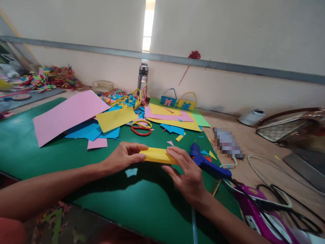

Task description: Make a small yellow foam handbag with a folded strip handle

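A folded piece of yellow paper (157, 155) is held level above the green tabletop (142, 210). My left hand (124, 156) pinches its left end between thumb and fingers. At the right end, my right hand (186, 171) has its fingers over the top and its thumb below, gripping the paper. Just right of that hand lies a blue glue gun (212, 166) with its nozzle pointing away from me. Scissors (141, 128) with red and yellow handles rest beyond the paper. A clear glue stick (194, 223) shows partly below my right wrist.
Pink sheets (73, 115), yellow sheets (116, 119) and blue scraps lie at the back left. Two small paper bags, one blue (168, 101) and one yellow (187, 104), stand by the wall near a bottle (143, 78). A phone (228, 142), cables and a purple device (259, 210) are at right.
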A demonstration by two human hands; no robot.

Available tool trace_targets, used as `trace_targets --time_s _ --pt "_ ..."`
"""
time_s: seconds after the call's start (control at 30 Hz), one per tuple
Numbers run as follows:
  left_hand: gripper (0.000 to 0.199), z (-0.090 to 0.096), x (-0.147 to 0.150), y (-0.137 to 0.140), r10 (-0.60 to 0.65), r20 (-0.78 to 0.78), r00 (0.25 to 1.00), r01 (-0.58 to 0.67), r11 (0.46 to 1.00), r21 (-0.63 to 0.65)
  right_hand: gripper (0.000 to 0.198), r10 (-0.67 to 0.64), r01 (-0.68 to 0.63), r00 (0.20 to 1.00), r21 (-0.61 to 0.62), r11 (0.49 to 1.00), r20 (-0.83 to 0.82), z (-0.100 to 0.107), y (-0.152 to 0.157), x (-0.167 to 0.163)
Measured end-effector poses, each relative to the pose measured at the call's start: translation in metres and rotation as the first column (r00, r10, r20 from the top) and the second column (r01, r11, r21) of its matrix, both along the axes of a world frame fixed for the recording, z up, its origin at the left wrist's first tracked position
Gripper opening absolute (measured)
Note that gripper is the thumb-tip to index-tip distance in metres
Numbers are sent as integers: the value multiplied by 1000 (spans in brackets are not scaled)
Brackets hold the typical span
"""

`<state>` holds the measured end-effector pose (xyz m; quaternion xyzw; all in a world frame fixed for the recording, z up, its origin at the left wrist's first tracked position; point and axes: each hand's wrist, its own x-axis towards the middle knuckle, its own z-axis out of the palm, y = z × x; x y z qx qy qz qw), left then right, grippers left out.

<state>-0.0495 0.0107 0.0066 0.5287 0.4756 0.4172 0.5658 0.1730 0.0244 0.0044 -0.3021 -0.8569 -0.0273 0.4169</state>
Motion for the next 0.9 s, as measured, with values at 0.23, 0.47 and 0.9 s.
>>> trace_targets --time_s 0.23,0.47,0.9 --pt "45 5 -2 -1 -21 -87 996 23 1000 16 30 2 -3 999 5 1000 39 3 2 2" --pt "46 5 -8 3 -48 107 993 60 993 -106 39 -78 78 996 5 997 34 13 0 6" --pt "54 3 -6 2 -192 140 971 220 948 -229 30 39 -52 993 -123 991 -109 12 -1 3"
